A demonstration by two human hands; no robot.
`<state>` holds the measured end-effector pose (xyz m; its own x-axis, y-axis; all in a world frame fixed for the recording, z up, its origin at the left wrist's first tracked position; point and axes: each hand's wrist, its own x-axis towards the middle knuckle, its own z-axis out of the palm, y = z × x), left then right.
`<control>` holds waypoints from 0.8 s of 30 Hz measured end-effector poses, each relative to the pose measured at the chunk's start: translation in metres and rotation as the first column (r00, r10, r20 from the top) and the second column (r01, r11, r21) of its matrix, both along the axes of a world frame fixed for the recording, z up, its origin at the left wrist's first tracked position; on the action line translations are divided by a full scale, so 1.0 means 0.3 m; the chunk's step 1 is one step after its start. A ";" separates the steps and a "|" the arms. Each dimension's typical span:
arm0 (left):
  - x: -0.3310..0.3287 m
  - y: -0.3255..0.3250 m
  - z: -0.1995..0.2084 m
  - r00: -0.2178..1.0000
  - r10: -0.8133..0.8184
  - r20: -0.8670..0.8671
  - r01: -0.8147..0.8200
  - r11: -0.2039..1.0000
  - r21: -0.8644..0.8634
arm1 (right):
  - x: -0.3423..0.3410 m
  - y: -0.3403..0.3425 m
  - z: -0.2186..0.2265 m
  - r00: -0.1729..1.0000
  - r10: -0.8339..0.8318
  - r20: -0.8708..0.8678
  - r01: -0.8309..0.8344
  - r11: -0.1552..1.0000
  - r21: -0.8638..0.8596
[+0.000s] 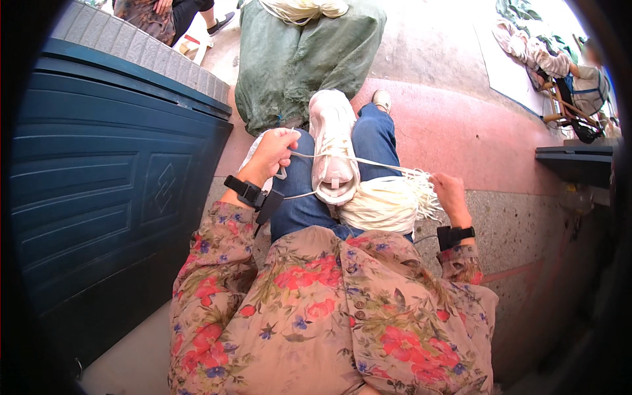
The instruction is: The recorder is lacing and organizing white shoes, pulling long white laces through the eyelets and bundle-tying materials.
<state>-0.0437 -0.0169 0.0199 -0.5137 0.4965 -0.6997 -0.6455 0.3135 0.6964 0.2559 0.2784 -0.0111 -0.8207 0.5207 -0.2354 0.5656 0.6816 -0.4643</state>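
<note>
Left hand (pixel 275 151) and right hand (pixel 451 197) pinch lace (pixel 373 162) (thin, pale) across 1 rounded shoe (pixel 330 122).

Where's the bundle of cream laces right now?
In the head view, the lace bundle lies on the right leg, just right of the pale sneaker and left of the right hand.
</note>
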 end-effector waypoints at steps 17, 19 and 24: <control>0.111 -0.004 0.068 0.999 -0.034 0.036 0.033 0.998 0.046 | -0.583 -0.376 0.059 0.682 0.655 -0.326 -0.627 0.752 0.202; 0.112 0.016 0.067 0.996 -0.085 -0.019 0.085 0.996 0.006 | -0.573 -0.369 0.053 0.693 0.620 -0.368 -0.603 0.778 0.176; 0.135 0.116 0.060 0.922 -0.283 -0.265 0.255 0.957 -0.137 | -0.536 -0.339 0.032 0.840 0.284 -0.462 -0.389 0.909 -0.149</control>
